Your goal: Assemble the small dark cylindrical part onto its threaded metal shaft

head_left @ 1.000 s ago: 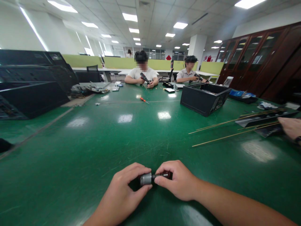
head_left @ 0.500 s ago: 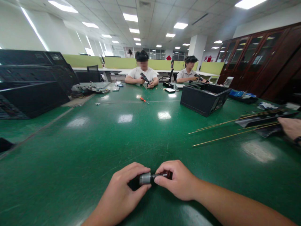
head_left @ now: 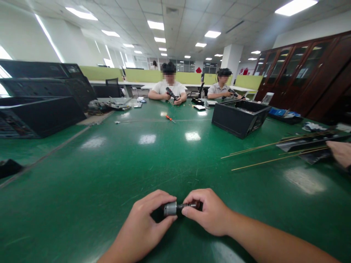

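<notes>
At the front of the table, my left hand pinches a small silver metal cylinder between thumb and fingers. A thin shaft with a ribbed, spring-like stretch sticks out of the cylinder's right end, in line with it. My right hand grips that shaft between thumb and index finger. A dark brownish part shows inside the curl of the right hand, mostly covered. The cylinder's left end is hidden in my left palm. Both hands are close to the green tabletop.
An orange screwdriver lies farther back. A black open case stands to the right, near thin brass-coloured rods and another person's hand. Dark computer cases are at left. Two people sit opposite, holding power drills.
The view has shifted slightly. My hands keep their grip, with slightly more shaft showing between them. At right, the front rod has slid a little rightward.
</notes>
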Action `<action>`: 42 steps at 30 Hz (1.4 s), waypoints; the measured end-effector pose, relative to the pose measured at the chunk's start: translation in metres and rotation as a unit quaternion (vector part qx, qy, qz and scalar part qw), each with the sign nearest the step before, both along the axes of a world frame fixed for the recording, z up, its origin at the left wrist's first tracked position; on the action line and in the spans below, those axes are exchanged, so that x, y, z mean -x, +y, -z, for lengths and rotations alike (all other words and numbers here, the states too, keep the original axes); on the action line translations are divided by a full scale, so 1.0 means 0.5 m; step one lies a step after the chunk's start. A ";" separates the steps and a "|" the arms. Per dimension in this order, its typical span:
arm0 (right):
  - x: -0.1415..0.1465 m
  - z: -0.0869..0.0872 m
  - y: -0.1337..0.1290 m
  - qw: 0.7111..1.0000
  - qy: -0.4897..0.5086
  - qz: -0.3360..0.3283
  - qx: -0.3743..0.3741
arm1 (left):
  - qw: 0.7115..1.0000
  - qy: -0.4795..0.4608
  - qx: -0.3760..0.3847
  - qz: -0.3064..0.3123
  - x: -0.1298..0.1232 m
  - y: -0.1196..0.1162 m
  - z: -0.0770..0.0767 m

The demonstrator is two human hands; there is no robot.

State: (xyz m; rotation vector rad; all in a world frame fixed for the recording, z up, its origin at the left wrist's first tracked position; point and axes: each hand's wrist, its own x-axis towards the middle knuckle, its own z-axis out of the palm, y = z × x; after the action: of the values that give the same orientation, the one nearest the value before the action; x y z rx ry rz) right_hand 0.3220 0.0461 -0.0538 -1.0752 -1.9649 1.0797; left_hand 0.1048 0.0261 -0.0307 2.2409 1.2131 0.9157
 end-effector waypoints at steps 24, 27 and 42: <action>0.001 0.001 -0.005 1.000 0.010 0.004 0.001 | 1.000 0.001 -0.014 -0.010 0.001 0.001 -0.002; 0.001 0.000 -0.003 1.000 0.010 0.004 -0.001 | 1.000 0.003 -0.011 -0.009 0.002 -0.001 -0.002; -0.002 0.002 -0.002 1.000 0.004 0.004 -0.005 | 1.000 0.009 -0.027 -0.005 0.008 0.000 0.004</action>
State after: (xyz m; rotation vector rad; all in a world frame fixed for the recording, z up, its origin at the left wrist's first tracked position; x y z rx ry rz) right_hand 0.3230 0.0453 -0.0548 -1.0711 -1.9561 1.0660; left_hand 0.1010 0.0262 -0.0327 2.2916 1.2229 0.9463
